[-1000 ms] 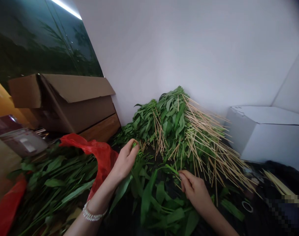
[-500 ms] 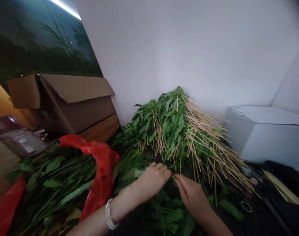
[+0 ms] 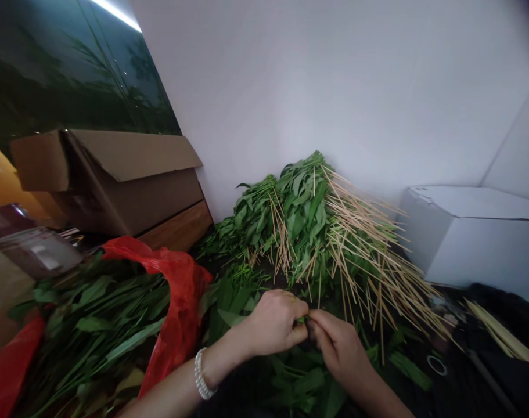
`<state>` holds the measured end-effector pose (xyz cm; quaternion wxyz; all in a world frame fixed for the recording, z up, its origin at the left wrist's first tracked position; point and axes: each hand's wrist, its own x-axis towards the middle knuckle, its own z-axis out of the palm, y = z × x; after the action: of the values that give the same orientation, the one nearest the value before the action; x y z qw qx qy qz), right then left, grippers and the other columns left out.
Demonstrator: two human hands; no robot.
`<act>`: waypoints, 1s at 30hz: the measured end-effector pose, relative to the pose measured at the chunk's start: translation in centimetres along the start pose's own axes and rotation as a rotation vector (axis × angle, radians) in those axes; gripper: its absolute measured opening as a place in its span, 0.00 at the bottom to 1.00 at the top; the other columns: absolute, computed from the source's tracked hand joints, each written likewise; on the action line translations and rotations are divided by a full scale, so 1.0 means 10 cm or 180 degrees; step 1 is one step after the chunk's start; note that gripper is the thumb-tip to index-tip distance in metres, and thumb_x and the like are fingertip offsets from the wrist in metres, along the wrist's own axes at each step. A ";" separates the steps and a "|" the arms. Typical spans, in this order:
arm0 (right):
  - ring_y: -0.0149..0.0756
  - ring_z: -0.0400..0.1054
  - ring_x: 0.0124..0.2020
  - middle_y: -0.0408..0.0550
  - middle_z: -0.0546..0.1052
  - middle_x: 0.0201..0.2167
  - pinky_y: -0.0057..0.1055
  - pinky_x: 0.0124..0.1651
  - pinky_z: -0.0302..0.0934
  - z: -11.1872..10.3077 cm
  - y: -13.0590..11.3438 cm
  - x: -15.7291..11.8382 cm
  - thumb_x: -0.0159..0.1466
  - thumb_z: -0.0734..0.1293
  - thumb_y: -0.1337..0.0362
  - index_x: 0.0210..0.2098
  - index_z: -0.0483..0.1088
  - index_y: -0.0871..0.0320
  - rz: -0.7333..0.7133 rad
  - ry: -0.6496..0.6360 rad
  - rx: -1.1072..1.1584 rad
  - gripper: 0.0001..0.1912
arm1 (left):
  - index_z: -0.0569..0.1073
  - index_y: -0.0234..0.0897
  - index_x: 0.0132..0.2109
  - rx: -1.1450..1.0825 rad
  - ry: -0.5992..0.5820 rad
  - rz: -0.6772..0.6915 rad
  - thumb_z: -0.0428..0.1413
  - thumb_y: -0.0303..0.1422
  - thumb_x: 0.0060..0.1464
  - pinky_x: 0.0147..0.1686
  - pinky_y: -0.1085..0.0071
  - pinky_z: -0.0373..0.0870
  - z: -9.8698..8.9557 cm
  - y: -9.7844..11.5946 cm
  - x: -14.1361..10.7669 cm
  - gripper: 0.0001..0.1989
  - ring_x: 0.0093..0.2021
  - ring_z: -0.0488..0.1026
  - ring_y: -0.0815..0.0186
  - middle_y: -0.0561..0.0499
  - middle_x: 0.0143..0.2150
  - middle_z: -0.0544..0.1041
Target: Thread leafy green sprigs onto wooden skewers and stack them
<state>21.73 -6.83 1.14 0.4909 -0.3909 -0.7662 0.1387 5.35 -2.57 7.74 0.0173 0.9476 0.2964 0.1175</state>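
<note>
My left hand (image 3: 278,323), with a white beaded bracelet (image 3: 202,374) at its wrist, is closed on a small green stem (image 3: 301,320). Fingertip to fingertip with it, my right hand (image 3: 340,347) pinches the same stem's other end; most of it is hidden by my fingers. Below both hands lie loose green leaves (image 3: 310,383). Just beyond them, bunches of leafy greens on sticks (image 3: 301,215) are heaped against the wall, their thin bamboo skewers (image 3: 369,244) pointing to the right and down.
On the left, a red plastic bag (image 3: 179,307) lies around long-stemmed leafy greens (image 3: 99,325). Behind it stands an opened cardboard box (image 3: 142,197). A white box (image 3: 482,238) is at the right, with pale sticks (image 3: 501,334) and a white ring (image 3: 436,365) in front.
My left hand has rolled so its thumb now shows, and it has come slightly right, up against my right fingertips. My right hand has barely moved.
</note>
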 end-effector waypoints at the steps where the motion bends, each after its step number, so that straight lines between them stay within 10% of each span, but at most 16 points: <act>1: 0.30 0.66 0.24 0.41 0.68 0.23 0.24 0.27 0.57 -0.01 -0.02 0.00 0.69 0.54 0.67 0.31 0.64 0.55 0.0047 0.0017 0.0118 0.13 | 0.64 0.37 0.27 -0.0384 0.0030 -0.0088 0.52 0.27 0.50 0.31 0.72 0.59 -0.02 0.00 0.00 0.06 0.28 0.65 0.68 0.55 0.25 0.68; 10: 0.30 0.71 0.27 0.45 0.74 0.30 0.24 0.31 0.66 -0.12 0.12 0.00 0.70 0.55 0.64 0.46 0.69 0.56 0.0572 0.0514 0.0033 0.13 | 0.64 0.36 0.30 -0.4311 0.1526 -0.0961 0.49 0.34 0.59 0.24 0.75 0.61 -0.54 -0.38 -0.10 0.10 0.21 0.59 0.72 0.59 0.21 0.58; 14: 0.41 0.69 0.51 0.56 0.72 0.52 0.36 0.48 0.67 -0.08 0.28 -0.03 0.69 0.52 0.69 0.64 0.57 0.56 0.0458 0.0173 -0.0847 0.24 | 0.67 0.36 0.39 -0.4782 0.1239 -0.1060 0.55 0.40 0.59 0.18 0.80 0.55 -0.71 -0.47 -0.36 0.10 0.20 0.56 0.75 0.58 0.26 0.62; 18: 0.45 0.68 0.54 0.57 0.69 0.57 0.43 0.51 0.66 -0.16 0.32 -0.03 0.66 0.52 0.73 0.57 0.67 0.56 0.0378 -0.0233 -0.1216 0.24 | 0.69 0.35 0.45 -0.4118 0.0629 -0.1511 0.52 0.43 0.61 0.16 0.80 0.45 -0.63 -0.51 -0.56 0.15 0.19 0.50 0.77 0.59 0.24 0.59; 21: 0.39 0.72 0.45 0.51 0.77 0.45 0.36 0.47 0.67 -0.38 0.25 0.04 0.67 0.56 0.69 0.47 0.74 0.55 0.0421 -0.0466 -0.0679 0.17 | 0.70 0.36 0.39 -0.2997 0.0362 -0.1700 0.49 0.43 0.62 0.22 0.79 0.57 -0.44 -0.43 -0.59 0.15 0.24 0.61 0.73 0.56 0.27 0.65; 25: 0.33 0.74 0.32 0.44 0.79 0.33 0.29 0.36 0.67 -0.69 0.13 0.13 0.66 0.61 0.63 0.39 0.76 0.53 0.0893 -0.0429 -0.0038 0.11 | 0.72 0.40 0.40 -0.1619 -0.0301 -0.1278 0.47 0.38 0.65 0.41 0.73 0.66 -0.02 -0.08 -0.51 0.11 0.38 0.73 0.66 0.53 0.37 0.76; 30: 0.32 0.72 0.27 0.43 0.79 0.28 0.28 0.32 0.65 -0.79 0.09 0.14 0.64 0.63 0.60 0.38 0.77 0.54 0.1246 -0.0198 0.0447 0.11 | 0.72 0.38 0.43 -0.0069 -0.1130 -0.1092 0.56 0.38 0.59 0.36 0.68 0.71 0.51 0.34 -0.45 0.10 0.37 0.77 0.58 0.47 0.38 0.79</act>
<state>28.66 -6.57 5.33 0.4567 -0.4926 -0.6789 0.2964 4.82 -7.69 2.19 0.0989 0.8890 0.4440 -0.0523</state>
